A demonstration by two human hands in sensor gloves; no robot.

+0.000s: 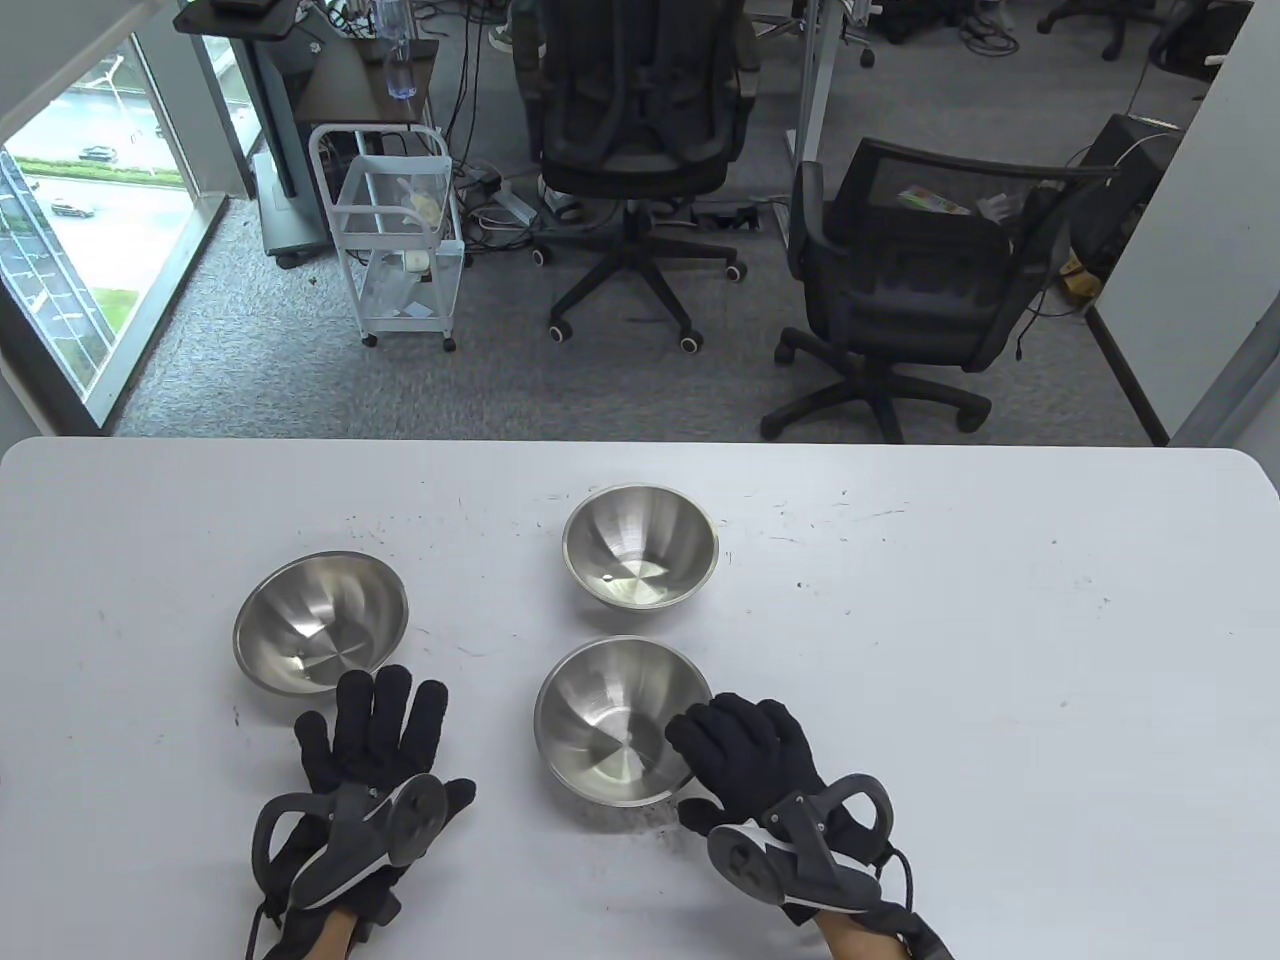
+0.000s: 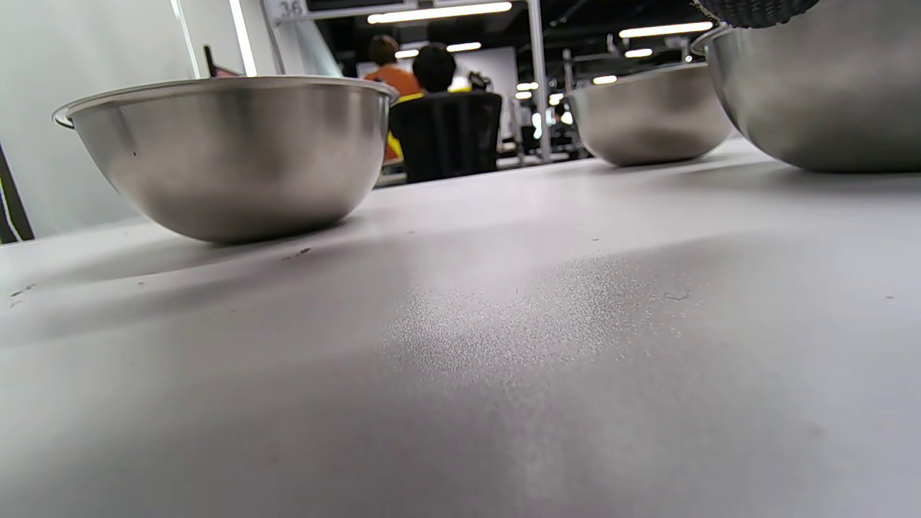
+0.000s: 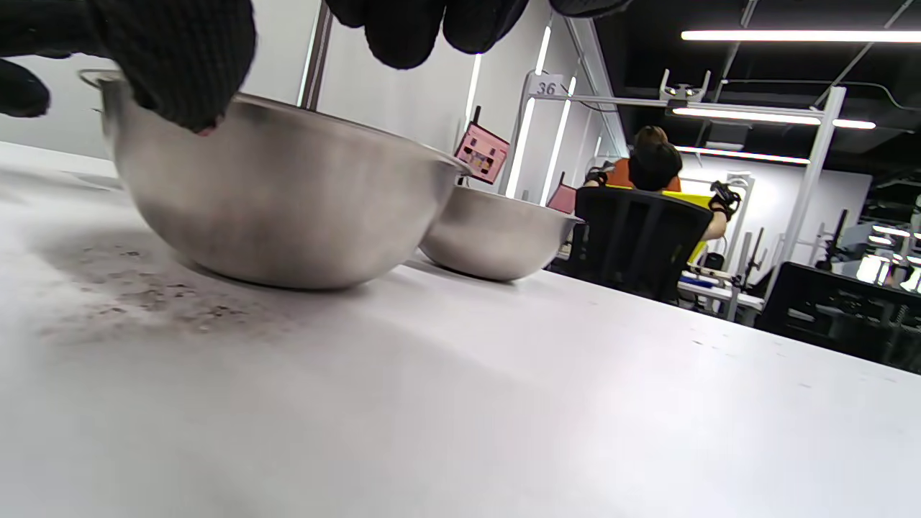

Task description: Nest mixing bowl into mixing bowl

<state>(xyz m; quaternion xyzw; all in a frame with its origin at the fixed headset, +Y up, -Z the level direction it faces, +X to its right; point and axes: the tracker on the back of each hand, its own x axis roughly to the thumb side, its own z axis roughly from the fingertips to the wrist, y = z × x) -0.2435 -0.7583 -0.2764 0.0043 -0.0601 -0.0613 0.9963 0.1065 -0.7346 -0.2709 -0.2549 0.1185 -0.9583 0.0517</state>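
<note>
Three steel mixing bowls stand upright on the white table [image 1: 1000,650]. The left bowl [image 1: 320,620] also shows in the left wrist view [image 2: 230,158]. The far bowl [image 1: 640,548] [image 2: 647,115] [image 3: 496,234] stands at the middle. The near bowl [image 1: 615,720] [image 2: 820,93] [image 3: 280,208] stands in front of it. My left hand [image 1: 385,715] lies flat on the table with its fingers spread, fingertips just short of the left bowl's near rim. My right hand [image 1: 700,760] grips the near bowl's right rim, fingers [image 3: 417,29] over the edge and thumb [image 3: 180,65] on the outer wall.
Dark scuff marks [image 1: 650,820] lie on the table in front of the near bowl. Beyond the table's far edge stand two black office chairs [image 1: 900,280] and a white wire cart [image 1: 400,250].
</note>
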